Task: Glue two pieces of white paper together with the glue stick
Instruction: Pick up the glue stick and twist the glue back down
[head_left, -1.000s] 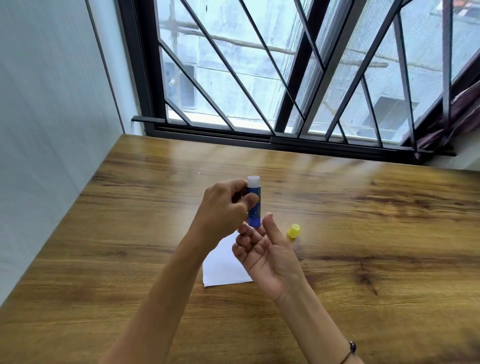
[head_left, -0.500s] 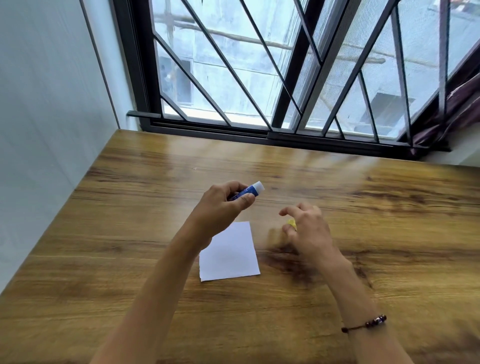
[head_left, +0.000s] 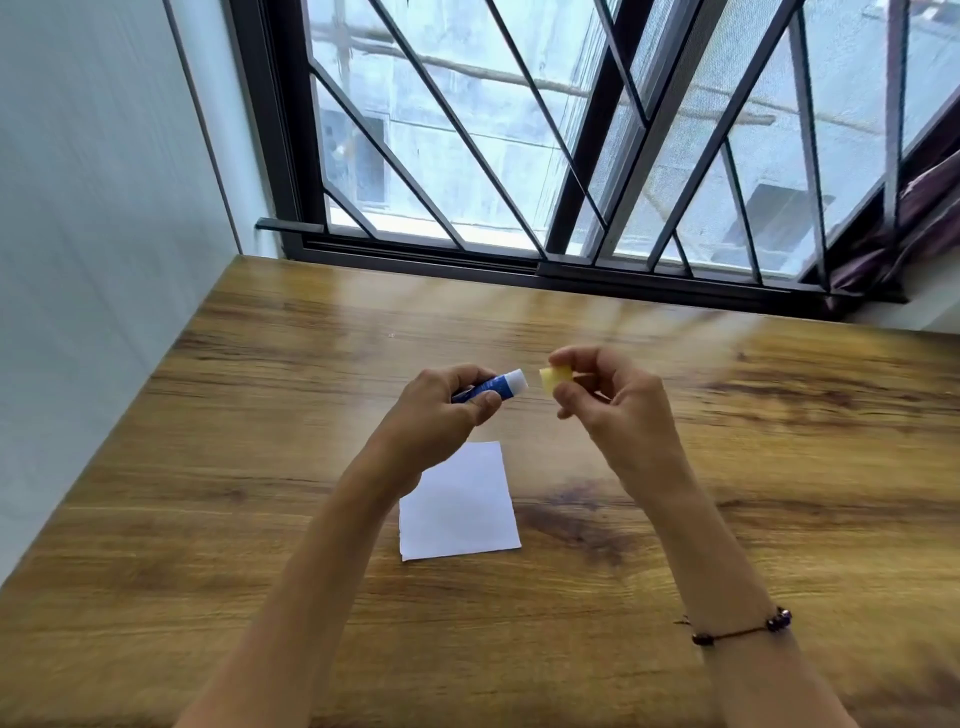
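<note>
My left hand (head_left: 441, 410) grips a blue glue stick (head_left: 496, 387) held almost level above the table, its white tip pointing right. My right hand (head_left: 618, 405) pinches the yellow cap (head_left: 555, 378) a small gap to the right of that tip, open end facing it. Below the hands a white square of paper (head_left: 460, 506) lies flat on the wooden table (head_left: 779, 467), its upper left corner hidden by my left wrist. I cannot tell whether it is one sheet or two stacked.
A white wall (head_left: 104, 208) runs along the table's left edge. A barred window with a dark frame (head_left: 519, 260) borders the far edge. A beaded bracelet (head_left: 743, 631) sits on my right wrist.
My right hand dropped to the table, took up the yellow cap and raised it beside the glue tip. My left hand tilted the glue stick from upright to nearly level.
</note>
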